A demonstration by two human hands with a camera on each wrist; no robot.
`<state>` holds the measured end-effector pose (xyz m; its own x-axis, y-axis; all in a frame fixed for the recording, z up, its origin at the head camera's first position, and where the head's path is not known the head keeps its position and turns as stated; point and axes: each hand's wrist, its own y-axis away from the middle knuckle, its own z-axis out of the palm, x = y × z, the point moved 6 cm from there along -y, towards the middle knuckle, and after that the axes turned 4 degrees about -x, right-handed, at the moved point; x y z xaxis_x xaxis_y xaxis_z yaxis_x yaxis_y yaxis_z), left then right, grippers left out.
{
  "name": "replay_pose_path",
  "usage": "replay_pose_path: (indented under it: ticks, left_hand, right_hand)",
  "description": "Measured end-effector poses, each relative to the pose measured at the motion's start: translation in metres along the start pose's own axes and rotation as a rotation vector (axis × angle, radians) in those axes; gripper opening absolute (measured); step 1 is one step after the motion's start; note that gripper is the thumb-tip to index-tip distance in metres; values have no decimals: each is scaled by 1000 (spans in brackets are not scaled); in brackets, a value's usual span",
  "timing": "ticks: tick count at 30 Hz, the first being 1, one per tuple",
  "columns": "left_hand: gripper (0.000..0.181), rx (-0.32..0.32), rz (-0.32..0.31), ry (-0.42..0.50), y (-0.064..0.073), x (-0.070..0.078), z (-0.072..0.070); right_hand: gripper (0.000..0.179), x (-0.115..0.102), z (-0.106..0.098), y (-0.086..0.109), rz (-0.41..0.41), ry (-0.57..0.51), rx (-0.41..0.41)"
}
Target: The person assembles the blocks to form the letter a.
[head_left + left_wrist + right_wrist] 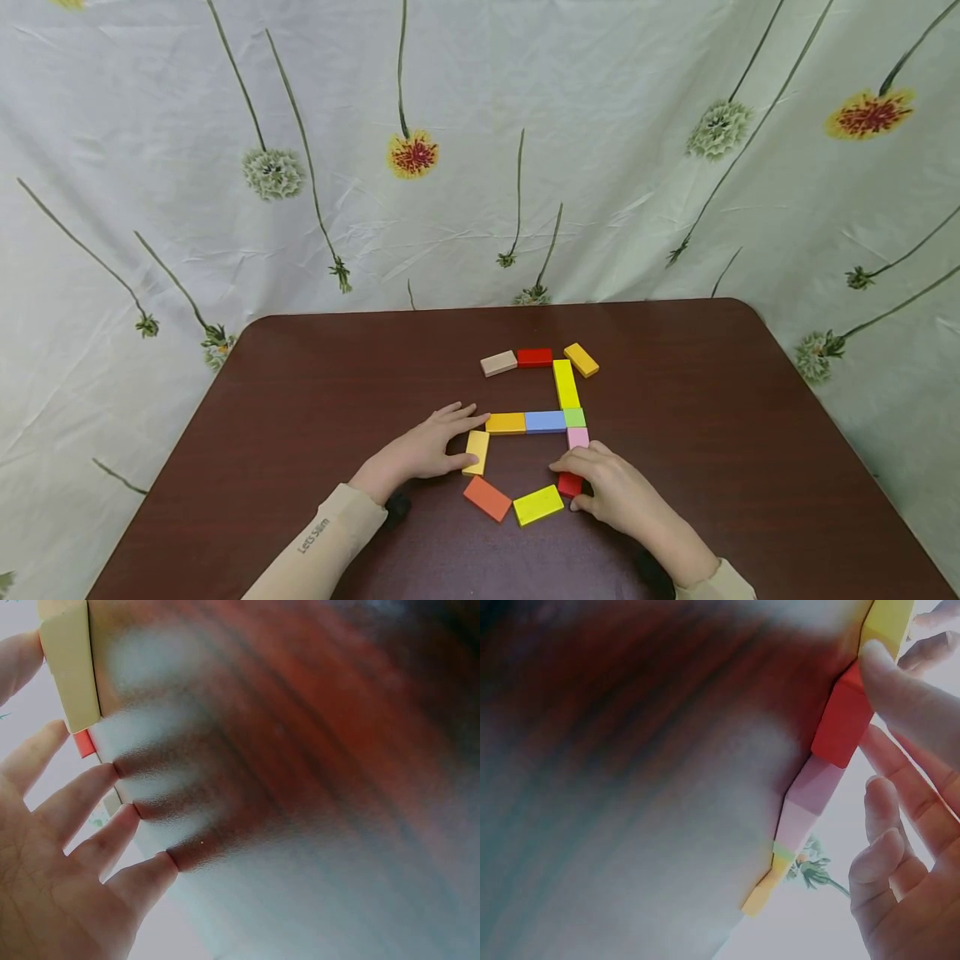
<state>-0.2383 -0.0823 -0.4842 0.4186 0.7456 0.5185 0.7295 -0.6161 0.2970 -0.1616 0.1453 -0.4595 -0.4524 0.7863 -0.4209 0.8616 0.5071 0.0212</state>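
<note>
My left hand (429,443) rests on the table with fingers spread. Its thumb touches a pale yellow block (477,450), and the index fingertip is right at the left end of an orange-yellow block (506,423). In the left wrist view the pale yellow block (73,667) lies between thumb and index finger. My right hand (611,483) holds the near red block (570,485) between thumb and fingers; part of this block is hidden. A pink block (808,795) adjoins it in the right wrist view. Bright yellow (537,505) and orange (487,498) blocks lie between the hands.
Blue (545,422), green (573,417) and long yellow (566,384) blocks continue the line of blocks. Farther back lie another red block (535,357), a beige block (498,363) and a tilted golden block (581,359). A flowered cloth (465,217) hangs behind the brown table (337,375).
</note>
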Motion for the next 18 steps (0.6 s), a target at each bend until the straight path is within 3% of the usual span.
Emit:
replay_pose_path:
  ticks: [9,18]
  left_hand:
    - [66,4,-9,-12,0,-1,0]
    - [65,4,-4,-16,-1,-1,0]
  right_hand:
    - [51,-6,3,-2,-62,-43,-50]
    - [41,-15,9,-4,-136,-36,-11]
